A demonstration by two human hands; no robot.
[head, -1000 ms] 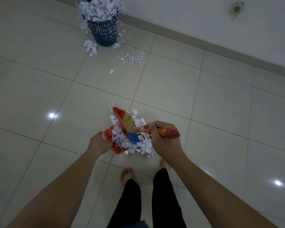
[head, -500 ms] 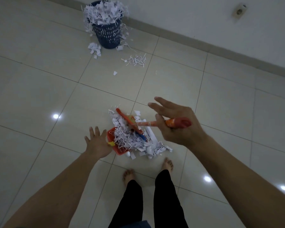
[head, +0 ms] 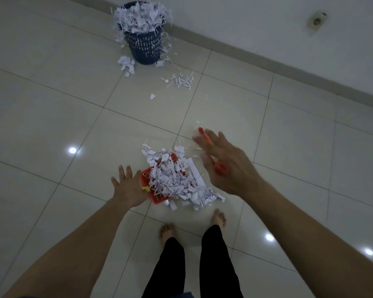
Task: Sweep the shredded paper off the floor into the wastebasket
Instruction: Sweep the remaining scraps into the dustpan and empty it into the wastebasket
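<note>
Tiled floor [head: 52,108]; left hand [head: 127,188] spread beside dustpan [head: 145,181]; right hand [head: 226,166] holds brush [head: 221,167]; no legible writing.

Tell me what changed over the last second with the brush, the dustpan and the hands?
The right hand lifted the orange brush off the paper pile and swung it right; its fingers now look splayed and blurred, the handle still under them. The left hand let go of the red dustpan and spread open beside it. The dustpan, the wastebasket and the scraps near it stayed put.
</note>
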